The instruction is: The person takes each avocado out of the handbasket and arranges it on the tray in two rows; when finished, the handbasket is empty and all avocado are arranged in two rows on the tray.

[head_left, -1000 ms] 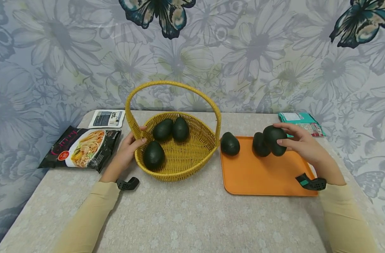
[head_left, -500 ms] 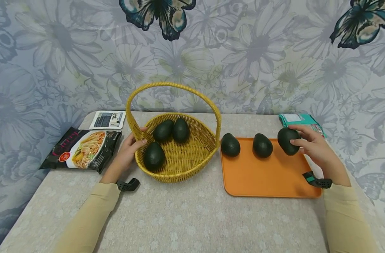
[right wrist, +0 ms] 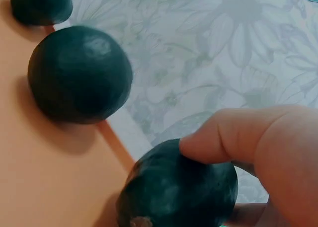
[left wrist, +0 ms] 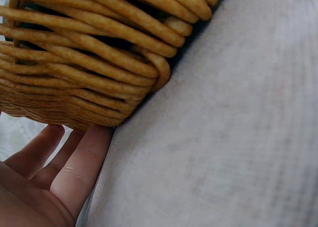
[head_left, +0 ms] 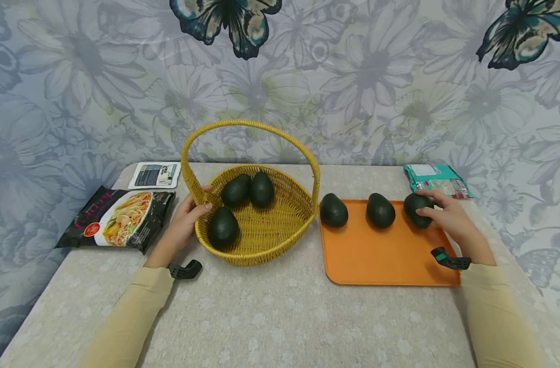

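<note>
A yellow wicker basket (head_left: 261, 255) with a tall arched handle has three dark green avocados inside, among them a front-left avocado (head_left: 223, 228). At its left side my left hand (head_left: 183, 220) grips the rim by the handle's base; its fingertips meet the outer weave in the left wrist view. My right hand (head_left: 450, 217) holds an avocado (right wrist: 176, 187) between thumb and fingers at the back right corner of the orange tray (head_left: 381, 263). Along that tray's back edge sit a middle avocado (head_left: 380, 210) and a left avocado (head_left: 333, 210).
Left of the basket lies a black noodle packet (head_left: 119, 217), with a white flat packet (head_left: 155, 175) behind it. A teal packet (head_left: 436, 180) lies behind the tray's right end. The patterned wall (head_left: 353, 102) rises at the table's back edge.
My right hand has carried its avocado rightward from beside the middle one, then lowered it onto the tray's back right corner. The left hand and basket have stayed in place.
</note>
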Available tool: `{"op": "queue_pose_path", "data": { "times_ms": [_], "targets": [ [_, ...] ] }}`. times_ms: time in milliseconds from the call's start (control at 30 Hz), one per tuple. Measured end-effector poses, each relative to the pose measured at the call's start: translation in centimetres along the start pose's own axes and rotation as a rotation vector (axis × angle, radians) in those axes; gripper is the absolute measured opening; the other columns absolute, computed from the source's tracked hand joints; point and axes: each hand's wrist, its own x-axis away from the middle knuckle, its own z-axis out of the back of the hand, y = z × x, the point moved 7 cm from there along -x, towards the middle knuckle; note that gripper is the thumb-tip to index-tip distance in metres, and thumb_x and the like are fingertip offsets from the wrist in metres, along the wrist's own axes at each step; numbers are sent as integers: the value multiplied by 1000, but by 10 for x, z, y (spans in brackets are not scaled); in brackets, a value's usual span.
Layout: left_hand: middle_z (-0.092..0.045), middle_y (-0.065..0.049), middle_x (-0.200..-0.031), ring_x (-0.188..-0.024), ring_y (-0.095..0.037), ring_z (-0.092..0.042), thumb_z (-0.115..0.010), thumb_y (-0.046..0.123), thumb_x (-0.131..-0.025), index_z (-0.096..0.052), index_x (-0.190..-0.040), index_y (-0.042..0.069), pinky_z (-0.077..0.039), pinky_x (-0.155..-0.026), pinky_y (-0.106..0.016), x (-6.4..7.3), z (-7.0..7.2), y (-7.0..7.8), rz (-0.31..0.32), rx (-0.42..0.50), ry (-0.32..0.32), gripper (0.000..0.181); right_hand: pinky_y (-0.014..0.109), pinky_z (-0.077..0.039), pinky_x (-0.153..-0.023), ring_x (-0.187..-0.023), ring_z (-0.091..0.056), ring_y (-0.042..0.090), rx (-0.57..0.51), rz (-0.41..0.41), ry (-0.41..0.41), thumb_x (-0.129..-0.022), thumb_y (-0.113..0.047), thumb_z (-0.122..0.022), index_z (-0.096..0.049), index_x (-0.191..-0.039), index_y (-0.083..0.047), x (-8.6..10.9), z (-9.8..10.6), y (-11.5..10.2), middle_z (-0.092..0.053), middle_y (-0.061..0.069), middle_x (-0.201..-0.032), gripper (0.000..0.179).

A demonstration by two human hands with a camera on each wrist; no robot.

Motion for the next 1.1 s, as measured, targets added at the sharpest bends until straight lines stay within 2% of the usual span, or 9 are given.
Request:
{"op": "queue_pose_path", "data": {
  "times_ms": [133, 333, 467, 700, 867, 967, 1100],
  "targets": [
    [-43, -14, -149, -118, -6, -51, -53, 26, -106, -39, -156, 18, -49, -88, -17, 1, 0, 1, 9, -1, 1, 52, 17, -51, -71, -134, -37, 53, 28, -7, -5, -103, -25, -58, -34, -157, -4, -2, -4, 0, -28, 36, -157, 62],
    [-39, -17, -154, -119, -6, -50, -51, 24, -106, -37, -157, 18, -49, -88, -16, 2, 0, 1, 21, 10, -3, 53, 15, -45, -71, -134, -37, 54, 106, 4, 41, -102, -23, -58, -36, -157, -5, -3, -4, -3, -36, 36, -153, 61],
    [-39, -17, -154, -119, -6, -50, -51, 24, -106, -37, -157, 19, -49, -88, -16, 2, 0, 2, 18, 13, -1, 52, 12, -42, -72, -131, -40, 53, 113, 2, 84, -102, -22, -58, -37, -156, -6, -3, -2, 0, -40, 36, -150, 60],
    [-39, -18, -154, -119, -5, -51, -50, 24, -107, -38, -156, 18, -49, -88, -15, 2, -1, 2, 19, 6, -1, 51, 23, -41, -82, -126, -47, 51, 106, -3, 136, -102, -21, -57, -41, -154, -6, -5, 1, 5, -44, 35, -148, 57],
    [-38, -19, -155, -120, -6, -50, -51, 24, -107, -37, -157, 18, -50, -88, -15, 2, -1, 3, 20, 8, -6, 52, 15, -44, -72, -127, -46, 54, 118, -12, 139, -101, -21, -58, -41, -154, -5, -3, 4, 6, -43, 36, -147, 57],
    [-38, -19, -155, -120, -6, -50, -51, 25, -107, -37, -157, 18, -50, -88, -16, 2, -1, 2, 19, 10, -8, 52, 15, -46, -69, -130, -43, 56, 112, -22, 130, -102, -23, -58, -40, -154, -4, -2, 6, 6, -40, 37, -149, 58],
    [-38, -18, -154, -119, -5, -50, -50, 25, -107, -37, -157, 19, -50, -87, -16, 3, 0, 2, 20, 14, -8, 52, 40, -54, -86, -133, -40, 57, 111, -32, 119, -102, -24, -57, -40, -153, -3, 0, 8, 6, -38, 38, -150, 58]
  ]
}}
